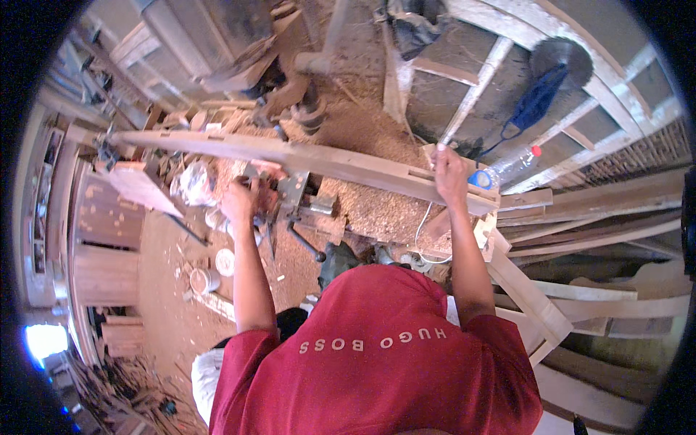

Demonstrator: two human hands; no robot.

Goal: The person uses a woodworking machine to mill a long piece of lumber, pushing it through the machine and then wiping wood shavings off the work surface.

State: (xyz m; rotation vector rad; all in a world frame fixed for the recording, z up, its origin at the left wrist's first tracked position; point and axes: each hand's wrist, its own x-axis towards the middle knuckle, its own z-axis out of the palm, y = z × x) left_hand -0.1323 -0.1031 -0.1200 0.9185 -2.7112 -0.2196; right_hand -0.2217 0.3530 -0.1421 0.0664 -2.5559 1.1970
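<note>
A long wooden beam [341,161] with slots cut in its upper face runs across in front of me, from far left to near right. My right hand [451,174] is closed on the beam close to its right end, beside a slot, with its fingers at the far edge. My left hand [239,201] is on the near side of the beam, its fingers curled at a reddish machine [267,185]. What those fingers grip is hidden. Next to the machine are a grey metal plate [293,190] and a crank handle [308,243] with a dark knob.
Wood shavings [377,210] heap around the beam. A clear bottle with a red cap [516,168] lies beyond its right end. A round saw blade [562,61] and a dark blue cloth [536,101] are at the far right. Planks [594,217] are stacked right; a bucket [204,280] stands left.
</note>
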